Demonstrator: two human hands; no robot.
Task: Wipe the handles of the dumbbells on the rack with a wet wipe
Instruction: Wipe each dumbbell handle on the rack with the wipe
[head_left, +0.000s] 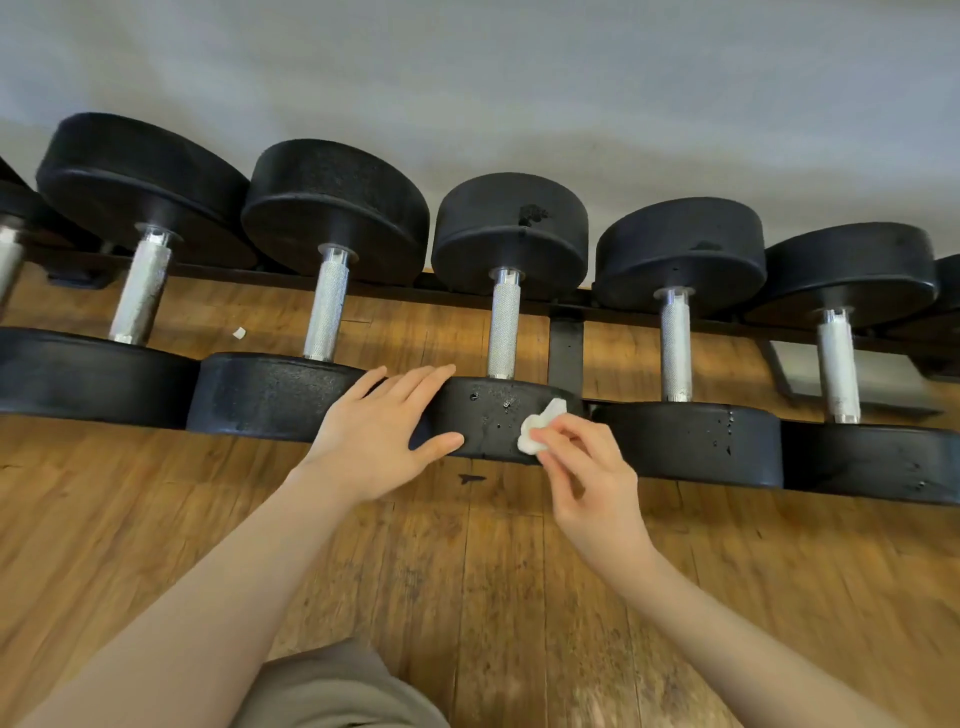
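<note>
**A:** Head view: a row of black dumbbells lies on a low rack (566, 343) against a grey wall, over a wooden floor (493, 571). What are the hands doing?

**B:** The left hand (379, 441) lies flat on the near end of the middle dumbbell (506, 322), fingers (415, 379) straight and a little apart, thumb along its front edge. It looks like a brace, to stop the weight rolling.

**A:** And the wipe?

**B:** The right hand (587, 478) pinches a small bunched white wipe (540, 426) between thumb and fingertips, the other fingers loosely curled. The wipe touches the same dumbbell's near end, just right of the left hand and below the metal handle (503, 327).

**A:** So the handle is untouched at this instant?

**B:** Nothing is on it. The wipe sits on the black weight, near the handle's base, so the likely next move is up onto the knurled grip. Dark wet-looking specks dot that end and the one to its right.

**A:** How far along is the job?

**B:** Hard to judge. Five full handles show, plus part of a sixth at the left edge; none looks plainly wet or dry from here.

**A:** Anything else?

**B:** A small white scrap (239, 333) lies on the floor under the rack, between the two dumbbells further left.
</note>
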